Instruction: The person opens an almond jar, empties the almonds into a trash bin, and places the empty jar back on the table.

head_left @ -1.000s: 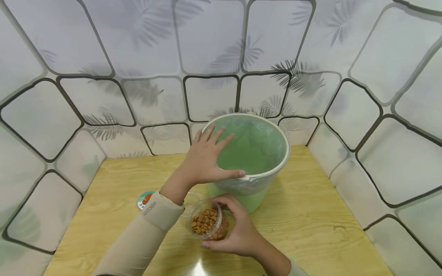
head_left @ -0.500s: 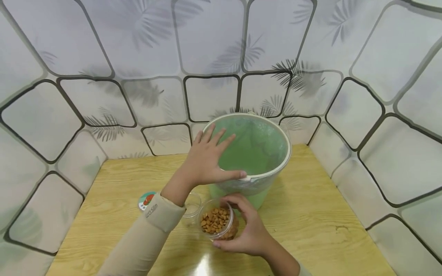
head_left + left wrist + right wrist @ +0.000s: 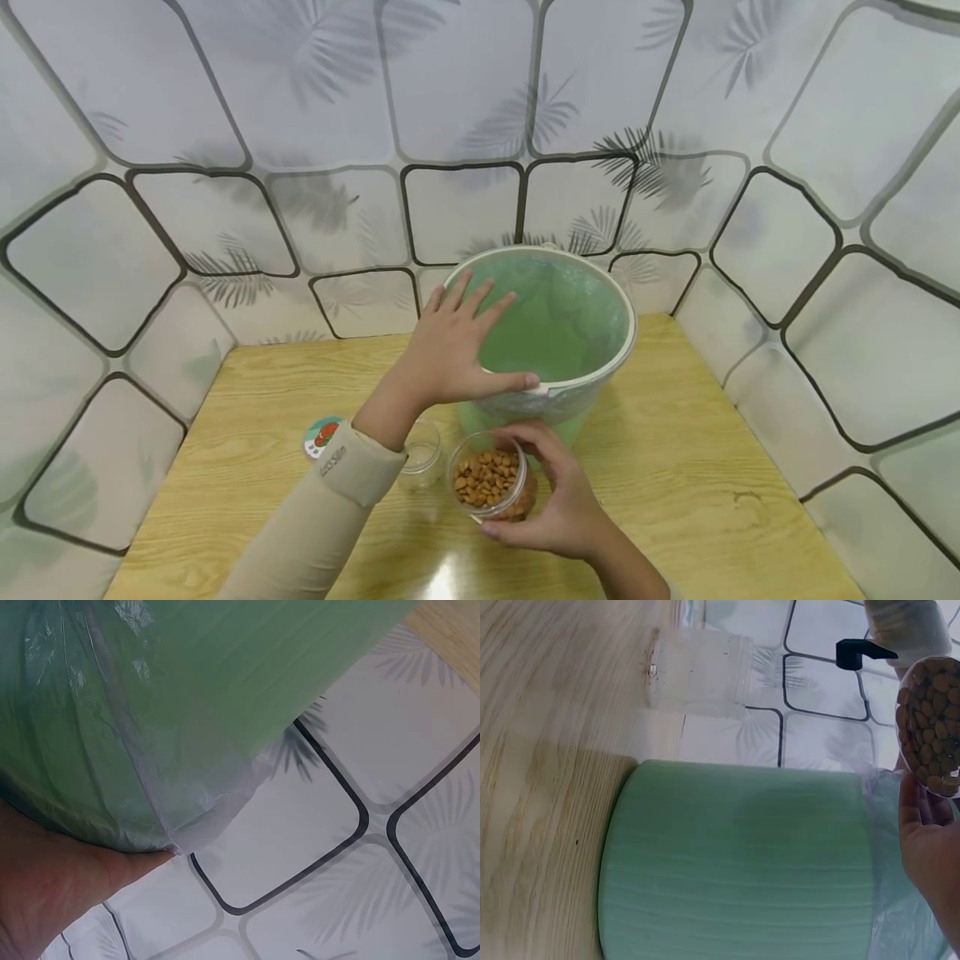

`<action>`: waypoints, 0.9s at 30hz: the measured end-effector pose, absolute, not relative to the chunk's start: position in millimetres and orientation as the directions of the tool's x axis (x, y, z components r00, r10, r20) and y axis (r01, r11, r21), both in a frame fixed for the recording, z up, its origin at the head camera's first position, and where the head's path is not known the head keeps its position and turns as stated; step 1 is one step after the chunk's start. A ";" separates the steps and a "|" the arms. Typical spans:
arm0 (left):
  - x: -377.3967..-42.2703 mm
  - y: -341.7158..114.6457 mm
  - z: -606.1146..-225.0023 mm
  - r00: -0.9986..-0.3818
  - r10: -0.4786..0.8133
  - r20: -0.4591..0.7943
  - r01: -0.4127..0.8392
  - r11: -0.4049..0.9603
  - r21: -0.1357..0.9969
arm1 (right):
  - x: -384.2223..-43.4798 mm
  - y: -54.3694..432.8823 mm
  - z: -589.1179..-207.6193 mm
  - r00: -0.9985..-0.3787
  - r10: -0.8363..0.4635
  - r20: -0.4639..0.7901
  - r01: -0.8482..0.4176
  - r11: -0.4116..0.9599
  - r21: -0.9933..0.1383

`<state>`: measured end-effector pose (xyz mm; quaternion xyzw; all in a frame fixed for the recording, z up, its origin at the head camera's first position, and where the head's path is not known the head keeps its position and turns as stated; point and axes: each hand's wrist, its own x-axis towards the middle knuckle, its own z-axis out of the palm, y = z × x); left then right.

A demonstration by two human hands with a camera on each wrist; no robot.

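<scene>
A green bin [image 3: 532, 412] with a white rim ring and a clear plastic liner [image 3: 187, 802] stands on the table. My left hand [image 3: 453, 354] lies across its near-left rim, fingers spread and straight, thumb along the front edge. In front of the bin, my right hand [image 3: 562, 504] grips a clear jar [image 3: 519, 502] from the right side. The jar has no lid on and leans with its mouth toward the left; it is well filled with almonds [image 3: 483, 479]. From the right wrist view, the almonds show through the clear wall, level with the bin's upper part.
A second clear jar [image 3: 426, 477], with nothing seen inside, stands on the wooden table [image 3: 675, 483] beside the left forearm. Left of that forearm lies a round disc [image 3: 321, 435] with a red and green print. Patterned white walls [image 3: 465, 217] enclose the back and sides.
My right hand has carried the almond jar to the right, away from the second jar, which now shows more fully. The left hand keeps its place on the bin rim.
</scene>
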<state>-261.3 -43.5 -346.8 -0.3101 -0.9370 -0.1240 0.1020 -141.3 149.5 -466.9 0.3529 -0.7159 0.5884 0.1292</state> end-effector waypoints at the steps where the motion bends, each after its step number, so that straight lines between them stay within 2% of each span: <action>1: -261.1 -43.8 -346.8 -0.787 0.556 0.267 0.606 0.777 0.169 | -141.2 150.4 -466.9 -0.713 -0.353 0.606 -0.663 0.056 -0.747; 13: -262.3 -44.9 -347.6 -0.794 0.551 0.255 0.598 0.783 0.170 | -140.4 163.4 -464.1 -0.678 -0.325 0.660 -0.707 0.041 -0.706; 21: -261.4 -44.0 -348.0 -0.797 0.550 0.248 0.595 0.784 0.174 | -139.8 179.7 -463.1 -0.693 -0.270 0.669 -0.703 0.048 -0.709; 27: -262.4 -44.5 -346.8 -0.797 0.550 0.249 0.594 0.789 0.157 | -141.6 190.8 -461.6 -0.672 -0.231 0.704 -0.731 0.052 -0.681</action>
